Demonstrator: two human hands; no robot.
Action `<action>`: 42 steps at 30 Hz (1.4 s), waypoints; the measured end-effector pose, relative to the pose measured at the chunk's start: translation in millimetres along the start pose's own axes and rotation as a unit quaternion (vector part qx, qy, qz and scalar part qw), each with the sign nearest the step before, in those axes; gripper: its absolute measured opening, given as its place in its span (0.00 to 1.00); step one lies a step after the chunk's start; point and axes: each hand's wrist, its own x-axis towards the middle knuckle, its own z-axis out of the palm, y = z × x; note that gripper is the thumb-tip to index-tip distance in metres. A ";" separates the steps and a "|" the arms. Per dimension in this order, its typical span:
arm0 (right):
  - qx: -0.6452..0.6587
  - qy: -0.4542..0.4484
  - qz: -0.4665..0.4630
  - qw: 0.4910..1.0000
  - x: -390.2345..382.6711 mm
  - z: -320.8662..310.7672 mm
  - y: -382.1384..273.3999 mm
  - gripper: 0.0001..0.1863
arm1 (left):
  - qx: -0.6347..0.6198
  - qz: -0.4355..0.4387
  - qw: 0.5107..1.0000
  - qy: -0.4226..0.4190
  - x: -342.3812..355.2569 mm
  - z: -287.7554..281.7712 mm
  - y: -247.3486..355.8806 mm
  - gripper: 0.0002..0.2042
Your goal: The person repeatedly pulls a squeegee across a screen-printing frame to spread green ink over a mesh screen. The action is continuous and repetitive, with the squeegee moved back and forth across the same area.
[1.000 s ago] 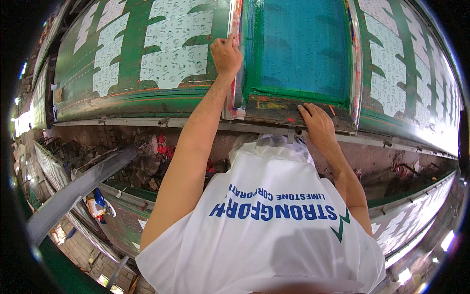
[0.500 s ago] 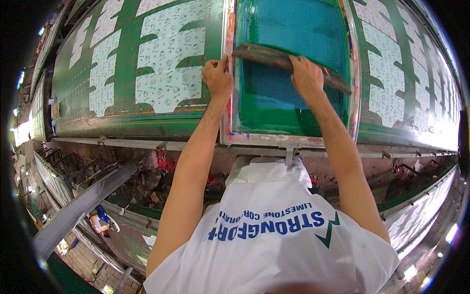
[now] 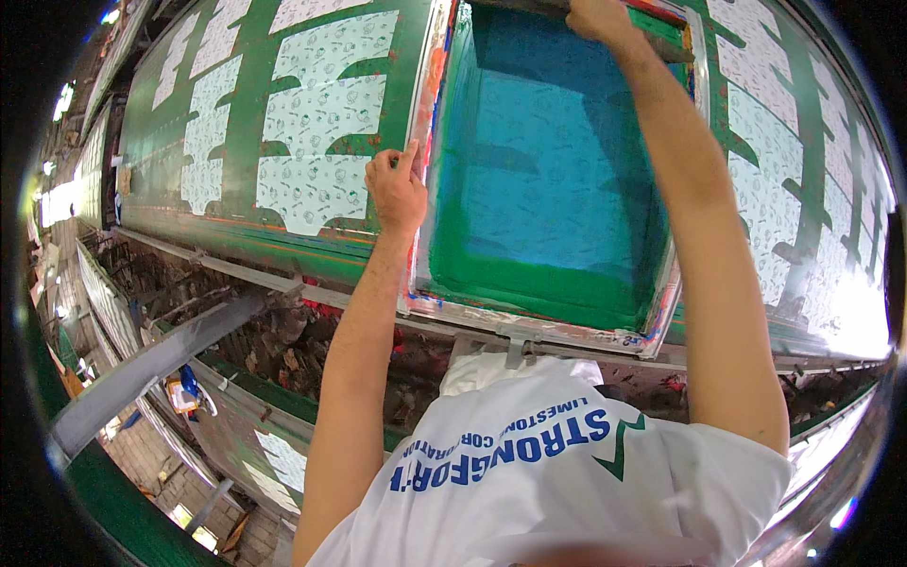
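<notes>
A screen-printing frame (image 3: 539, 323) with pale, paint-smeared edges lies before me, its blue mesh (image 3: 557, 180) bordered by green. My left hand (image 3: 397, 194) is at the frame's left side, fingers curled and the index finger and thumb against its edge. Stretched to the far end, my right hand (image 3: 603, 21) is closed on a long dark squeegee (image 3: 673, 47) lying across the mesh. The upper picture edge cuts off part of the squeegee and of that hand. Wet-looking green paint lines the near end of the mesh.
White printed fabric pieces (image 3: 326, 123) lie on the long green table to the left, and more fabric pieces (image 3: 767, 180) to the right. A metal rail (image 3: 227, 269) runs along the near table edge. A grey beam (image 3: 156, 373) slants at lower left.
My right hand has carried the squeegee away from me to the far end of the mesh. My left hand stays at the frame's left side. The whole view has shifted and tilted.
</notes>
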 end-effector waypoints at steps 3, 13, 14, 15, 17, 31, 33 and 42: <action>0.002 -0.030 -0.044 0.999 27.1 -16.5 22.2 0.20 | 0.005 0.013 1.000 0.017 -0.4 2.1 0.1 0.27; -0.037 -0.117 -0.026 0.992 57.4 -17.6 41.8 0.16 | 0.021 0.014 0.999 0.024 -1.3 1.5 1.3 0.25; -0.030 -0.135 -0.031 0.990 48.0 -15.1 40.9 0.16 | 0.013 0.016 1.000 0.021 -0.7 2.0 0.9 0.25; -0.035 -0.133 -0.033 0.990 34.7 -11.1 38.0 0.16 | 0.005 0.019 0.999 0.025 -0.6 2.7 0.9 0.25; -0.048 -0.118 -0.034 0.991 7.1 -10.8 29.8 0.16 | 0.005 0.011 1.000 0.019 -1.2 3.9 0.9 0.25; 0.062 -0.149 0.000 0.987 -412.6 -22.7 -134.4 0.21 | -0.050 0.042 0.997 0.040 1.6 20.3 -18.4 0.20; 0.066 -0.126 0.014 0.990 -443.6 -20.4 -152.9 0.27 | -0.056 0.032 0.997 0.032 2.3 21.2 -18.8 0.19; 0.073 -0.116 0.015 0.990 -454.9 -30.1 -153.9 0.26 | -0.059 0.032 0.995 0.067 3.0 18.2 -9.5 0.18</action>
